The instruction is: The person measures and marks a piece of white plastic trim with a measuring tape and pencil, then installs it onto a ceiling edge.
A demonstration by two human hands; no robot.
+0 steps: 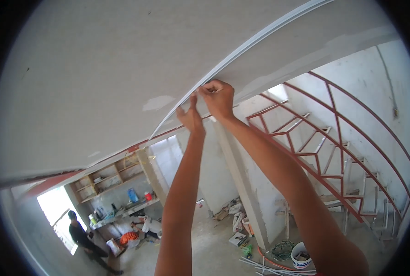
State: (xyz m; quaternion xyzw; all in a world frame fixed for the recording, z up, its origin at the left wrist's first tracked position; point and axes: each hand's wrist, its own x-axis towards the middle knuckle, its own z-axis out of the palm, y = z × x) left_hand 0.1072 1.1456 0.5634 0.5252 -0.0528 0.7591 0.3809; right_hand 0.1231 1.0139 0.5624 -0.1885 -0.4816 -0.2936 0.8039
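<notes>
Two bare hands are raised overhead against a pale grey plastered ceiling panel (90, 78), both working on a long thin white trim strip (241, 50) that runs along it from lower left to upper right. The left hand (191, 117) sits at the near lower stretch of the strip, thumb and forefinger pinching its edge, remaining fingers curled in. The right hand (218, 97) is just beside it to the right, touching it at the fingertips, fingers bunched and closed on the same strip. The strip lies flat against the ceiling beyond the hands; below the left hand its end stands slightly off the surface. To the right, a red-painted steel staircase frame (333, 138) climbs the white wall. Far below, a white plastic bucket (301, 254) stands on the concrete floor among scattered debris. At far left, another person in dark clothing (83, 239) stands by a bright doorway, beneath wooden wall shelves (108, 177) holding assorted items.
</notes>
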